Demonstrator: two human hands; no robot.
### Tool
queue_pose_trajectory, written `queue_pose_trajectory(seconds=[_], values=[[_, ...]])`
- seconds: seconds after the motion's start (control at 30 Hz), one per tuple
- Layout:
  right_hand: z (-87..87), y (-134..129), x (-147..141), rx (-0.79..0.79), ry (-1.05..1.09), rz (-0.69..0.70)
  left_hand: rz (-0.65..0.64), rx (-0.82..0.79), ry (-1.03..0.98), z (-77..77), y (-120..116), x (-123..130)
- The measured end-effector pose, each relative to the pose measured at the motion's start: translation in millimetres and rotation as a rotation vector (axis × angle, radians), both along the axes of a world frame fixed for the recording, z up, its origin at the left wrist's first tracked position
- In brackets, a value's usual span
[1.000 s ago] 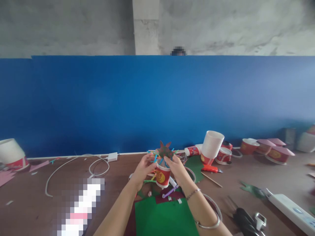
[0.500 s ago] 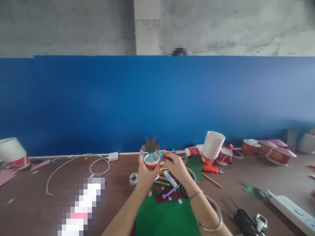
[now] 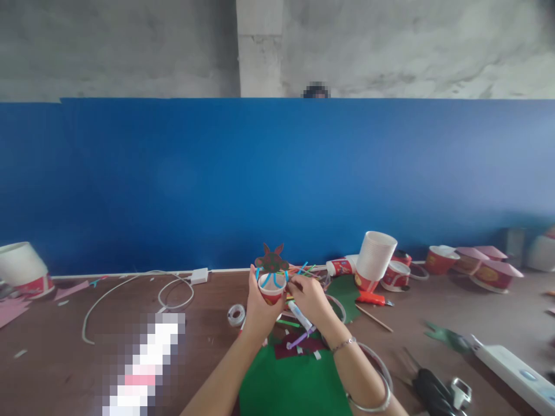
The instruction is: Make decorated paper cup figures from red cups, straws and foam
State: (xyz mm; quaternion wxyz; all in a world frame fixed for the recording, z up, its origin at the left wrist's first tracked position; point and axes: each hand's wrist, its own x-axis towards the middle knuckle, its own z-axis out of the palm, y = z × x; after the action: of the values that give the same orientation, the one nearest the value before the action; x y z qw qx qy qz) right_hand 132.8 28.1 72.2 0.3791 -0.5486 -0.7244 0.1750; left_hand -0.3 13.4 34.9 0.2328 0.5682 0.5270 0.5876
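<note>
While clasping a red paper cup (image 3: 270,299) mouth-up over the counter (image 3: 208,358) in the grip of the left hand (image 3: 263,312), holding the right hand (image 3: 306,293) close beside its rim, fingertips bunched near a blue strip (image 3: 287,277); cannot tell whether pinching it. Above the cup, see a dark cutout (image 3: 273,260) with pointed tips, joined by blue strips. Under the right hand, find a white-and-blue tube (image 3: 299,315) and a purple strip (image 3: 300,340); nearer, green paper (image 3: 295,381). Leftward, see a tape roll (image 3: 236,315); farther right, a cup stack (image 3: 376,259), an orange tool (image 3: 370,298) and a wooden stick (image 3: 373,318).
</note>
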Motion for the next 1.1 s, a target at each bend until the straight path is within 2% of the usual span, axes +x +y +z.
queue_pose_trajectory(seconds=[0.2,0.4,0.57,0.73,0.83,0.93,1.1], values=[[-9.5,1.9,-3.9,0.088,-0.183,-0.038,-0.065,-0.046,-0.042,4.4,-3.3,0.5],[-14.1,2.7,-3.8,0.106,-0.221,0.002,-0.120,-0.046,-0.083,4.9,-3.2,-0.5],[-6.2,3.4,5.6,0.046,-0.029,0.083,-0.046,-0.006,-0.051,0.1,0.3,-3.3],[5.6,1.3,7.3,0.064,0.321,-0.068,-0.214,-0.015,-0.078,-8.5,-0.9,-2.4],[8.0,-0.1,5.8,0.095,0.363,-0.115,-0.301,-0.011,-0.075,-9.8,-3.7,-0.3],[7.1,0.2,7.1,0.117,0.356,-0.124,-0.328,-0.022,-0.066,-5.4,-7.6,1.8],[6.5,2.1,14.0,0.047,0.382,-0.058,-0.349,-0.069,-0.069,1.7,-11.7,3.9]])
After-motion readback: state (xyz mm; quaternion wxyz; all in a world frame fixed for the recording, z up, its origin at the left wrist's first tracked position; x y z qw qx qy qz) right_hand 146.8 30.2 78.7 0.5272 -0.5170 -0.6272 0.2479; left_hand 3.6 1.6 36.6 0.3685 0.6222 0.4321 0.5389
